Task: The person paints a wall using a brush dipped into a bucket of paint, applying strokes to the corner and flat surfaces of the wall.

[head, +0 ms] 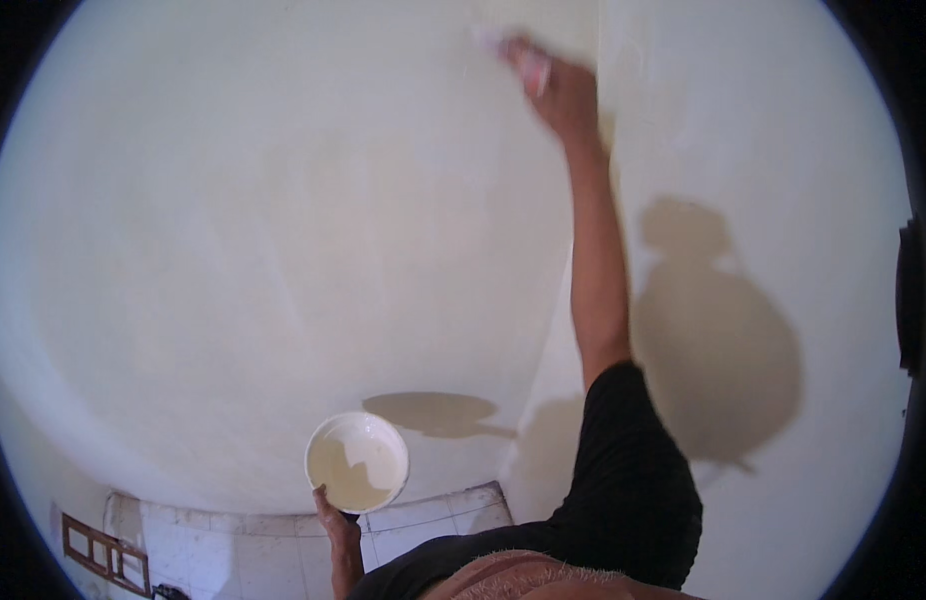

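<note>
My left hand point(338, 527) grips a round white plastic bowl point(382, 435) by its lower left rim, thumb over the edge. A pale cream liquid, apparently paint, lies in the bowl, and a shadow falls across it. Raised high at arm's length, my right hand point(566, 94) is closed around what looks like a paintbrush point(535, 73). Motion blurs the brush; a reddish and white handle part shows, with a whitish end at the upper left. That end is at or close to the cream wall point(298, 225); contact cannot be told.
Two walls meet in a corner just right of my raised arm; the right wall point(830, 187) bears my shadow. Below lies a white tiled floor point(268, 555). A brown wooden frame point(106, 555) stands at lower left, near a dark object point(170, 592). Another dark object point(909, 300) edges the right.
</note>
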Demonstrator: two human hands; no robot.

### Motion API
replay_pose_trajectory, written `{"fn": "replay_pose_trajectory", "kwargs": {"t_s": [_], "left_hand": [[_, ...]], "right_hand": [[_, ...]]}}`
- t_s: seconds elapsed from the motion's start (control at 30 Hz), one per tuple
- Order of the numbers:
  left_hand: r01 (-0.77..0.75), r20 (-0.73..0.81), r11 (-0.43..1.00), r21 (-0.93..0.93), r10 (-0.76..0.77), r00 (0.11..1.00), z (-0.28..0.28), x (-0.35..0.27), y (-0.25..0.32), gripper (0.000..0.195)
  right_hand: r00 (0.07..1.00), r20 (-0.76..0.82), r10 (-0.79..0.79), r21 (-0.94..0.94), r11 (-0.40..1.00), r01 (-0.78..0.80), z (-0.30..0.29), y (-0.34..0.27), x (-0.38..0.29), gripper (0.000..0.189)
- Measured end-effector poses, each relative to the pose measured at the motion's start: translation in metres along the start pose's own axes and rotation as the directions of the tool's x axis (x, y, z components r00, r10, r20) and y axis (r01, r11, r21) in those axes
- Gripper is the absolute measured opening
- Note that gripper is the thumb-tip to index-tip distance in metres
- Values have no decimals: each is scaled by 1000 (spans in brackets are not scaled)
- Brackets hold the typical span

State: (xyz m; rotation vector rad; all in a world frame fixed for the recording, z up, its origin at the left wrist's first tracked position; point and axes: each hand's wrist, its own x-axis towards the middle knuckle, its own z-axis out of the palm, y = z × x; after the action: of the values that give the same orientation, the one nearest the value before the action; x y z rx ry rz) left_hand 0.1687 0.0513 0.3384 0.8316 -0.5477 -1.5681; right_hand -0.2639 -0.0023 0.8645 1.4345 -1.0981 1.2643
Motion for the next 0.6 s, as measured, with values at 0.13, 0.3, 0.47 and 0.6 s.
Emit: {"fn": "replay_pose_trajectory", "kwargs": {"t_s": [0.13,0.3,0.47,0.6], "left_hand": [[38,-33,998,43,-37,999,0,4,0,56],[3,39,997,71,-6,999,5,0,5,56],[-56,32,994,89,53,998,2,4,0,59],[-49,41,999,18,48,998,-3,7,-7,62]], "right_hand": [[969,246,11,121,992,-41,-18,-31,-169,28],[787,554,272,247,849,-467,-41,-38,-165,13],[904,423,67,22,996,-84,-20,38,12,16],[997,-60,-50,321,945,67,-36,-1,139,20]]}}
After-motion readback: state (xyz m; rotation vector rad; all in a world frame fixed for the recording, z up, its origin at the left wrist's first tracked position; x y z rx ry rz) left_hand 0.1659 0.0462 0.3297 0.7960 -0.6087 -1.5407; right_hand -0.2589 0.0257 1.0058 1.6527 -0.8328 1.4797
